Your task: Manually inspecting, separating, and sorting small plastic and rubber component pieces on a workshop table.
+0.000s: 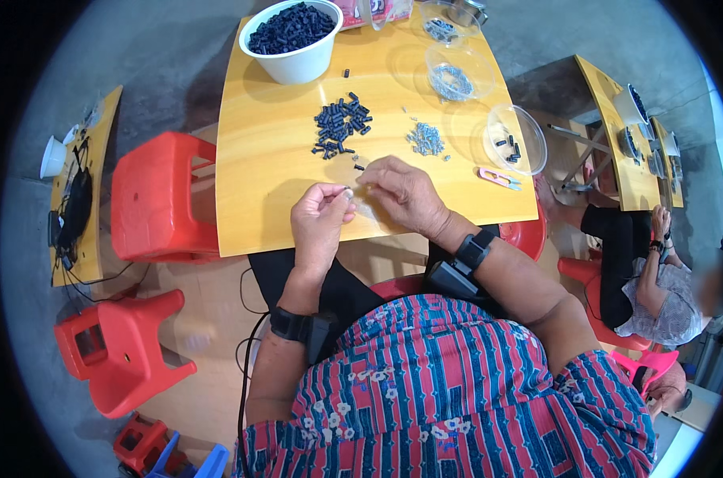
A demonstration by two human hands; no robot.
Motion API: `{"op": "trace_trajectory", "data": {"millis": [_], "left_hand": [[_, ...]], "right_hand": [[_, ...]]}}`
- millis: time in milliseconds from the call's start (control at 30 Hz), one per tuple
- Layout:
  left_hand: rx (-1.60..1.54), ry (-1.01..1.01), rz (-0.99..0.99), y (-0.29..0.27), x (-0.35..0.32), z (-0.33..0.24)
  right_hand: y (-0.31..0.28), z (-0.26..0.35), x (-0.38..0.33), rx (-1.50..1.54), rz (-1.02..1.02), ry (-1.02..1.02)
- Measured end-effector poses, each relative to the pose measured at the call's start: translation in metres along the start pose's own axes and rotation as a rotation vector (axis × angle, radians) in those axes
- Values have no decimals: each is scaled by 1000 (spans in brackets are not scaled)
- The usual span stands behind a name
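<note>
My left hand (318,223) is closed in a pinch near the table's front edge, with a small pale, shiny piece (348,193) between thumb and forefinger. Just to its right, my right hand (405,195) has its fingers curled together; what they hold, if anything, is too small to make out. A short black cylinder (359,167) shows by the right fingertips, and I cannot tell whether they touch it. Farther back lie a heap of black cylindrical pieces (341,126) and, right of it, a smaller pile of silvery pieces (427,139).
A white tub (296,65) full of black pieces stands at the back left of the yellow table (274,183). Clear bowls (493,143) line the right side, the nearest holding a few black pieces. Pink thread snips (499,178) lie beside it. A red stool (150,195) stands left.
</note>
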State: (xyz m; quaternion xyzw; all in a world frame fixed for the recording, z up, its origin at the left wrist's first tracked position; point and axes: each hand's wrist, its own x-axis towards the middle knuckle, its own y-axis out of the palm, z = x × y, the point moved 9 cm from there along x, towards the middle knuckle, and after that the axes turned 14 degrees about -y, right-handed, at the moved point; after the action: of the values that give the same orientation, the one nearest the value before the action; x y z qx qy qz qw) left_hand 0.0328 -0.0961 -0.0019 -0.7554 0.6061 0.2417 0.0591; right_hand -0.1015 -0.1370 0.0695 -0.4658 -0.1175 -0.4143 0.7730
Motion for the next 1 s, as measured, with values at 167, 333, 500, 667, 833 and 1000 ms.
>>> {"op": "trace_trajectory", "data": {"millis": [167, 333, 500, 667, 833, 1000], "left_hand": [[46, 14, -1, 1, -1, 3], [110, 19, 0, 3, 1, 5], [146, 59, 7, 5, 0, 2], [123, 75, -3, 4, -1, -1], [93, 77, -21, 1, -1, 3], [37, 90, 2, -1, -2, -1]], "right_hand": [[5, -10, 20, -220, 42, 74], [20, -19, 23, -377, 160, 104], [24, -9, 16, -407, 213, 5], [6, -35, 1, -187, -2, 299], [-1, -30, 14, -167, -47, 265], [2, -36, 20, -222, 6, 214]]}}
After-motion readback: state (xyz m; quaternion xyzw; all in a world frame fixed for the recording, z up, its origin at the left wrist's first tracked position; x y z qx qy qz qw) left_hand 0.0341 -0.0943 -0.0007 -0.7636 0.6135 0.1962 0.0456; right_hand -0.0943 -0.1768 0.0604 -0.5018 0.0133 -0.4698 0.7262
